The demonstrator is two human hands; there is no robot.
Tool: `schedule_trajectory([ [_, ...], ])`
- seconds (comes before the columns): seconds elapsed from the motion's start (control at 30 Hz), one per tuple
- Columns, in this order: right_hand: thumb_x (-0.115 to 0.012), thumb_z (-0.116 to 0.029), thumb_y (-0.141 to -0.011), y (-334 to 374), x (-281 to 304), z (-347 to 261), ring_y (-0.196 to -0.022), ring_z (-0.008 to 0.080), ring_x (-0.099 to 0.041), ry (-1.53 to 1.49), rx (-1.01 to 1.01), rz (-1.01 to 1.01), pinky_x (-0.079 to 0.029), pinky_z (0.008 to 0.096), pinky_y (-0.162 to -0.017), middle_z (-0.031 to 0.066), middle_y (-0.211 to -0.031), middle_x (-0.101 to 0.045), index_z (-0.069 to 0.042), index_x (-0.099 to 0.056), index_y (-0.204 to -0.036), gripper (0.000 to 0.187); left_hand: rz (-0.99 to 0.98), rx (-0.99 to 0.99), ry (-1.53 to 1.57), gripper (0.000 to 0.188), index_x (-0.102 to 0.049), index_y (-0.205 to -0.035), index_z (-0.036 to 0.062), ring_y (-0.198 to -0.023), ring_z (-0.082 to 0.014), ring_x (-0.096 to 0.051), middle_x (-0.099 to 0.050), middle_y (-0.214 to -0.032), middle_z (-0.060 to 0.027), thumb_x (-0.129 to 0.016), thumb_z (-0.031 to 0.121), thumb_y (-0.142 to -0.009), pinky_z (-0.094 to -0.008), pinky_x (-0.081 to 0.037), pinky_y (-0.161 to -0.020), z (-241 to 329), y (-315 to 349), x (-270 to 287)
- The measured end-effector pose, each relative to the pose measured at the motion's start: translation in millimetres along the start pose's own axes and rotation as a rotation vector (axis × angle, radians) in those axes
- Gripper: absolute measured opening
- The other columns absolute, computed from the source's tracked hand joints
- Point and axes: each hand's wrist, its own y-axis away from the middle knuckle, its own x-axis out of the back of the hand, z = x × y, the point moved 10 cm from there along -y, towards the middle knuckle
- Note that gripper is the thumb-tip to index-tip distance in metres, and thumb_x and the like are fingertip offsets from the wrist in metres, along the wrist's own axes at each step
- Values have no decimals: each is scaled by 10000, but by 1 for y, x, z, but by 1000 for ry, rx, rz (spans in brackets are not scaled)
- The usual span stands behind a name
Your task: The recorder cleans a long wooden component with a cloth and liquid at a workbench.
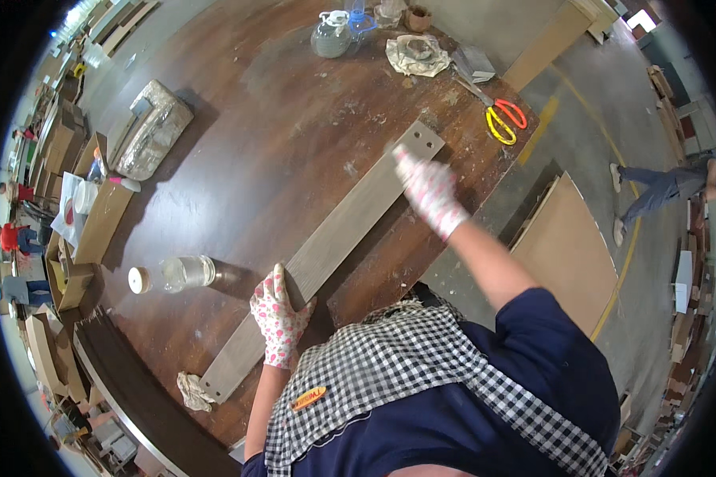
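A long grey wood-grain board [346, 226] lies diagonally on the brown table, with small holes at both ends. My left hand [281, 318], in a white glove with a pink pattern, grips the board across its lower half. Near the board's far end is my right hand [429, 191], in a matching glove, at the board's right edge. Its fingers look curled together; motion blurs the tips, and whatever they hold cannot be made out. A crumpled cloth [193, 392] touches the board's near end.
Left of the board stand a clear bottle [189, 273] with a white cap and a plastic-wrapped block [155, 131]. Scissors [497, 115], a crumpled rag [418, 56] and a clear jug [332, 36] sit on the table's far part. A person [660, 187] walks at right.
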Motion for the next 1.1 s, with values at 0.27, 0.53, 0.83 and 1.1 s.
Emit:
schedule_trajectory([
  [0.27, -581, -307, -931, 22, 23, 7, -565, 238, -634, -348, 297, 328, -514, 354, -530, 89, -802, -708, -132, -665, -1150, 293, 72, -63, 223, 930, -377, -1417, 60, -1213, -328, -455, -491, -1306, -146, -832, 334, -654, -468, -355, -1036, -1, 1, 19],
  [0.53, -584, -123, -937, 48, -22, 13, -595, 62, -559, -903, -192, -300, -474, 238, -530, 13, -721, -623, -98, -557, -1312, 377, 343, -726, 1141, 1088, -245, -1472, 3, -969, -309, -641, -362, -1447, -241, -819, 453, -665, -474, -521, -865, 148, -68, 243],
  [0.83, -505, -183, -922, 66, 10, -50, -766, 371, -631, -35, 479, 45, -515, 466, -686, 202, -889, -625, -85, -400, -1398, 497, 495, 300, 630, 721, -339, -1428, 56, -1192, -288, -510, -569, -1179, -149, -519, 513, -901, -463, -416, -982, 96, -72, 312],
  [1.1, -455, -226, -1004, 24, 17, 65, -484, 64, -395, -842, -82, 3, -358, 240, -437, -32, -588, -455, -62, -532, -1329, 372, 315, -601, 1376, 750, -274, -1468, 65, -1302, -311, -408, -437, -1370, -169, -514, 498, -905, -488, -351, -1058, 147, -66, 321],
])
